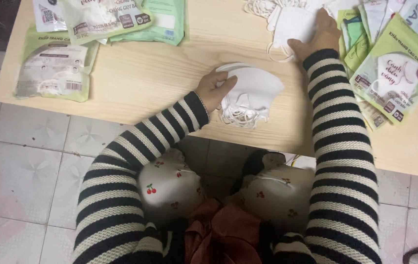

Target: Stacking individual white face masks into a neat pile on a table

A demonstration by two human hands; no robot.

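Striped black-and-cream sleeves (121, 186) fill the near part of the view, with knees in cherry-print cloth (170, 188) between them, above a pale tiled floor (18, 171). Beyond these runs the light wooden table (150, 78), the largest thing here.

On its far left lie green-and-white mask packets (55, 71), sealed and flat, with more overlapping above them at the top edge. A second spread of the same packets (397, 73) is fanned out at the far right, just beside the right forearm.

Near the table's front edge sits a stack of white face masks (253, 95), their ear loops trailing in a tangle toward the person. The left hand (214, 88) grips this stack at its left side, thumb over the top mask and fingers curled underneath.

Further back, a loose pile of white masks (289, 24) lies against the top edge. The right hand (319, 34) rests on that pile, palm down, fingers bent and pinching the near edge of one mask, with thin loops spilling out beside the thumb.
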